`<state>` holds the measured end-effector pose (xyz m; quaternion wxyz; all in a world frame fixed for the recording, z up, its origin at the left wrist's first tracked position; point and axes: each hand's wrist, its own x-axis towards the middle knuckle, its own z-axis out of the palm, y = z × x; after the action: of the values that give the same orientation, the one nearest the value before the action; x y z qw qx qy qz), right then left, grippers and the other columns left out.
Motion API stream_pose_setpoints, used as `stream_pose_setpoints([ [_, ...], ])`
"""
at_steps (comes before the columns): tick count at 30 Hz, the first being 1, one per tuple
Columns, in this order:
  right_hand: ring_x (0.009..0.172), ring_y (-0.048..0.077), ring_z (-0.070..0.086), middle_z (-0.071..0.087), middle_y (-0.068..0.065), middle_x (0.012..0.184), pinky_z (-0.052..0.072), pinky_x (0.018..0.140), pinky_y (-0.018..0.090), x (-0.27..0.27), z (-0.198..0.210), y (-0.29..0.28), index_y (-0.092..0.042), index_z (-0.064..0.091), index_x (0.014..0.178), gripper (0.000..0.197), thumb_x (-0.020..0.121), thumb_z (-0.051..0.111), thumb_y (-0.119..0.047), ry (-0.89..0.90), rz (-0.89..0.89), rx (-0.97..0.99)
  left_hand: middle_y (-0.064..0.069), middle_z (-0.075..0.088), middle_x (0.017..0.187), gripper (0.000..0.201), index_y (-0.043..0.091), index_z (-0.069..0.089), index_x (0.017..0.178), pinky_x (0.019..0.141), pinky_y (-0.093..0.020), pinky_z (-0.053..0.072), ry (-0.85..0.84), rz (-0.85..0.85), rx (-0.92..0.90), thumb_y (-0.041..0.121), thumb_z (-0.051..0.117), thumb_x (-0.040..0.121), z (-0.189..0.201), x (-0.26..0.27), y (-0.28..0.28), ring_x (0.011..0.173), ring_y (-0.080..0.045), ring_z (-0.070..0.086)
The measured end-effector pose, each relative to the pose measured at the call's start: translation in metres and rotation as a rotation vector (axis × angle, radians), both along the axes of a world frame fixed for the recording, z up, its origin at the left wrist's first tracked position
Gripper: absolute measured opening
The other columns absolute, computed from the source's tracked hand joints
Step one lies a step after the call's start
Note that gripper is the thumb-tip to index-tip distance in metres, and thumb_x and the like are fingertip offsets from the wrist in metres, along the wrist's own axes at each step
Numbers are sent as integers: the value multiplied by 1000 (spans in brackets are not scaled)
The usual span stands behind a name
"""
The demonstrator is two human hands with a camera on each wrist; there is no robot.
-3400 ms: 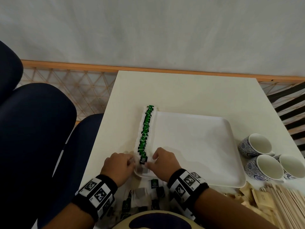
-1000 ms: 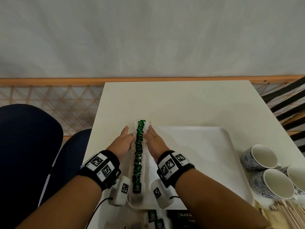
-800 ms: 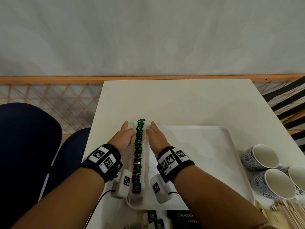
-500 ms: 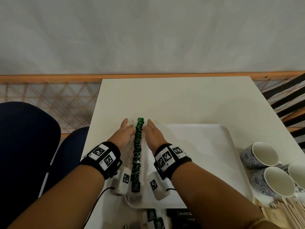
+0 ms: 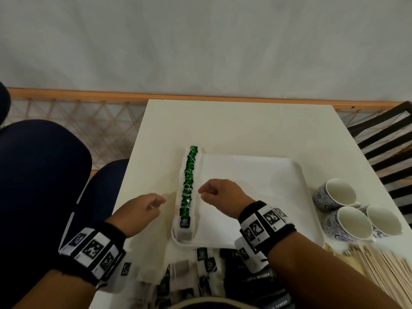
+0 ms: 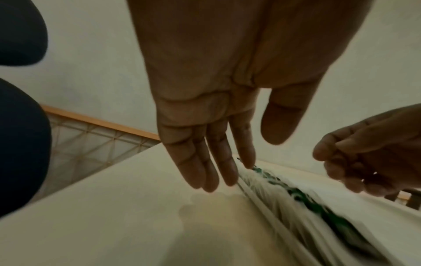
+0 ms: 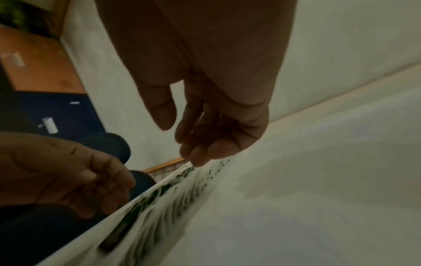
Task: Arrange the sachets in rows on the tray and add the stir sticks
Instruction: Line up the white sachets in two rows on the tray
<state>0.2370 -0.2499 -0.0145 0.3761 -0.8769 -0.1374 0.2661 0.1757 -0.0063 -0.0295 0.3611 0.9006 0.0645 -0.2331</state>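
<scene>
A row of green-and-white sachets (image 5: 188,190) stands packed along the left edge of the white tray (image 5: 256,186). My left hand (image 5: 159,202) hovers just left of the row, over the table, fingers relaxed and holding nothing. My right hand (image 5: 204,192) hovers just right of the row, above the tray, its fingers loosely curled and empty. In the left wrist view the left hand (image 6: 243,162) shows straight fingers above the row of sachets (image 6: 318,203). In the right wrist view the right hand (image 7: 180,142) hangs over the blurred row (image 7: 159,194). Stir sticks (image 5: 383,277) lie at the lower right.
Loose sachets (image 5: 200,264) and dark coffee-powder packets (image 5: 256,275) lie at the near table edge. Three blue-patterned cups (image 5: 352,224) stand right of the tray. A blue chair (image 5: 40,175) is at the left, a black one (image 5: 383,139) at the right.
Both hands have let go of the row's sides and drawn back towards me and apart. The row of sachets stays in place on the tray.
</scene>
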Motion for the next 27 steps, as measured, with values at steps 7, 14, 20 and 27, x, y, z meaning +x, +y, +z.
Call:
stream_pose_setpoints([
  [7, 94, 12, 62, 69, -2, 108, 47, 81, 22, -77, 3, 7, -20, 68, 113, 33, 85, 70, -35, -52, 473, -258, 19, 50, 113, 38, 44, 50, 113, 73, -7, 38, 71, -277, 189, 37, 70, 82, 0, -93, -2, 96, 5, 47],
  [14, 118, 28, 46, 51, 5, 128, 42, 99, 44, -125, -17, 23, -27, 47, 133, 75, 71, 77, -56, -235, 702, -442, 15, 23, 127, 98, 45, 23, 134, 98, -31, 46, -1, -343, 342, 49, 82, 56, -33, -145, -6, 119, -9, 32],
  [20, 112, 27, 50, 56, 5, 119, 42, 91, 40, -139, -18, 28, -24, 59, 119, 46, 81, 71, -45, -297, 780, -477, 10, 26, 123, 72, 38, 35, 131, 89, -28, 49, -68, -220, 363, 37, 74, 71, -39, -162, -9, 113, -13, 37],
  [27, 114, 30, 51, 56, 8, 121, 45, 92, 44, -148, -21, 29, -21, 64, 117, 32, 88, 63, -35, -326, 818, -576, 8, 37, 116, 53, 32, 48, 121, 77, -19, 48, -99, -33, 179, 28, 73, 74, -41, -159, -8, 99, -10, 51],
])
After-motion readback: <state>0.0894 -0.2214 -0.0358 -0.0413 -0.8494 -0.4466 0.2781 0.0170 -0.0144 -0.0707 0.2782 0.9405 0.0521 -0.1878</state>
